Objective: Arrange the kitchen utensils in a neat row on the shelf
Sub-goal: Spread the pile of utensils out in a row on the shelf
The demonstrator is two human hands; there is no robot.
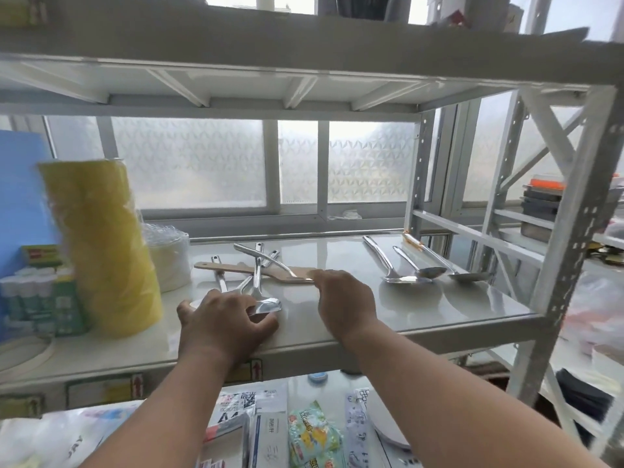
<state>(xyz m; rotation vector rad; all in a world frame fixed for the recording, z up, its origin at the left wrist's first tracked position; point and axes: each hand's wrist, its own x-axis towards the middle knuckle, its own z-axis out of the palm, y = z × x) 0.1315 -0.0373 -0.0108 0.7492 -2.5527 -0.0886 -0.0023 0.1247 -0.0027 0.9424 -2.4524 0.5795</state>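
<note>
On the white shelf [341,251] a tangle of utensils lies at the centre left. A wooden spatula [229,269] stretches sideways under several crossed steel utensils [257,271]. My left hand [223,320] rests palm down on the near end of the pile, thumb and fingers closed on the flat head of a steel spatula [268,305]. My right hand [342,298] has its fingertips closed on the wooden spatula's blade end. Further right, three steel pieces lie side by side: a turner [388,263], a spoon [430,272] and a larger spoon [469,276].
A tall yellow roll in plastic wrap [101,244] and a stack of white disposable dishes [170,261] stand left of the pile, with boxes of glue sticks [40,292] beyond. The rack's perforated post [570,231] bounds the right. Packets fill the lower shelf [304,430].
</note>
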